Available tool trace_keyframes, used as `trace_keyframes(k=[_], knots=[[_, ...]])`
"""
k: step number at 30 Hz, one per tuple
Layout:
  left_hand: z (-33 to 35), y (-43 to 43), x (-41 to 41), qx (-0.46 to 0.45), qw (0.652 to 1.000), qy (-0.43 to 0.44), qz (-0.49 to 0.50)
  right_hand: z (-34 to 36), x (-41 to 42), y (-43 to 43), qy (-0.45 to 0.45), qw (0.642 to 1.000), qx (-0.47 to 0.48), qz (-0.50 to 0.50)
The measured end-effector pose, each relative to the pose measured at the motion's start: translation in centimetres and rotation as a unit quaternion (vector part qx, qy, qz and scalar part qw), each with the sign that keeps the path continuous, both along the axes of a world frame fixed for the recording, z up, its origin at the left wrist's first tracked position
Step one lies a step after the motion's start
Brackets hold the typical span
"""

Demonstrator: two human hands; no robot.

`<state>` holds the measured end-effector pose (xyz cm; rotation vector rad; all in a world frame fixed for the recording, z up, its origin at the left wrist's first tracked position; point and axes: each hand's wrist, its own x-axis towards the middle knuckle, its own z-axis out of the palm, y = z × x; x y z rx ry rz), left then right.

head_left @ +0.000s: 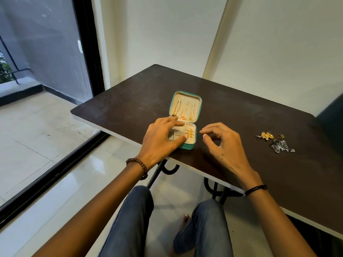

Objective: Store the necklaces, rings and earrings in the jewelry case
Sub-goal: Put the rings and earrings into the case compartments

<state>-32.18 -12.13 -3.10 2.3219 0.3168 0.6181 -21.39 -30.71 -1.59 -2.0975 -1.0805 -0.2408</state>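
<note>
The left hand (159, 141) is hovering over the open jewelry case (188, 147), fingers spread wide, thumb beside gold earrings (190, 133). The right hand (222, 145) is hovering just right, loosely curled, holding nothing. Well right of it, loose earrings (265, 135) and a ring (280, 136) are lying on the worktop (241, 112). Beyond the left hand, 3 necklaces (184, 110) are hanging in the lid.

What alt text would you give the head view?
An open teal jewelry case sits on a dark table with three necklaces hung in its lid and gold pieces in its base. The left hand reaches over the base, the right hand hovers beside it loosely curled. Gold earrings, a ring and silver jewelry lie loose farther right.
</note>
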Motion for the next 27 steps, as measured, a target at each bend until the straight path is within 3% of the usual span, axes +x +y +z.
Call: trace_keyframes(k=[7,13,21,27], knots=[[2.3,-7.1,3.7,0.002,0.994,-0.047,-0.101,0.7,1.7,-4.5,-0.003,0.999,0.031,-0.029],[2.0,-13.1,8.5,-0.028,0.985,-0.012,-0.173,0.7,4.5,-10.0,-0.013,0.994,0.011,-0.105],[0.1,-17.1,17.5,-0.037,0.983,0.049,-0.171,0.0,11.3,-16.4,0.014,0.967,0.01,-0.256],[-0.5,-18.0,22.6,-0.122,0.98,0.06,-0.145,-1.2,16.3,-19.1,0.068,0.943,0.022,-0.325]])
